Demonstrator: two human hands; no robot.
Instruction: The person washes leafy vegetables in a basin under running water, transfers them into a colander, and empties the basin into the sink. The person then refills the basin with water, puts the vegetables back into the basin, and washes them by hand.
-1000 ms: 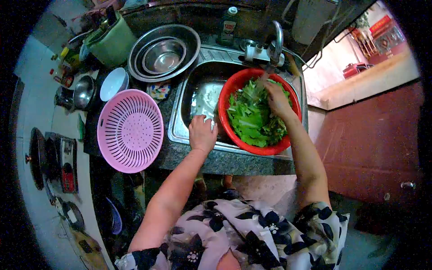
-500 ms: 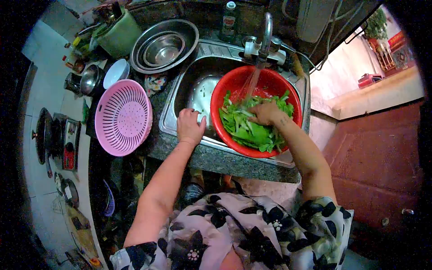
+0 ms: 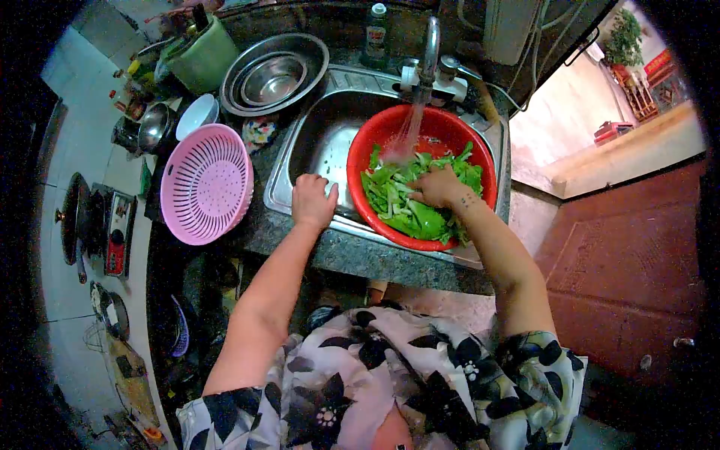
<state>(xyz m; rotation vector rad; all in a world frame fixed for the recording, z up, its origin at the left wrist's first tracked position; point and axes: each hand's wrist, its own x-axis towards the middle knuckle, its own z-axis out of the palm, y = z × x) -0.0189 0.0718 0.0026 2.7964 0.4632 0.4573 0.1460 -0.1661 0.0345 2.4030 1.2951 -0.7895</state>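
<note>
We saw the right hand (image 3: pixel 437 187) down in the leafy green vegetables (image 3: pixel 416 219), with its fingers bent into them. The leaves hid its fingertips, so we could not tell if it was gripping any of them. The vegetables lay in a big round red plastic bowl (image 3: pixel 465 135), mostly in the front part of it. The bowl sat in the right part of the shiny metal sink (image 3: pixel 330 154). Water (image 3: pixel 411 135) ran down into the bowl from a curved silver metal tap (image 3: pixel 431 45).

Our left hand (image 3: pixel 314 202) rested on the front edge of the sink, left of the bowl. It was loose, with its fingers a little bent and its thumb sticking out to the side.

On the dark speckled stone tabletop (image 3: pixel 360 259), we had a round pink plastic strainer (image 3: pixel 210 184) with slots, left of the sink. Behind it we saw round silver metal bowls (image 3: pixel 274 79), one inside another. A green bottle with a white cap (image 3: pixel 376 37) stood behind the sink.
</note>
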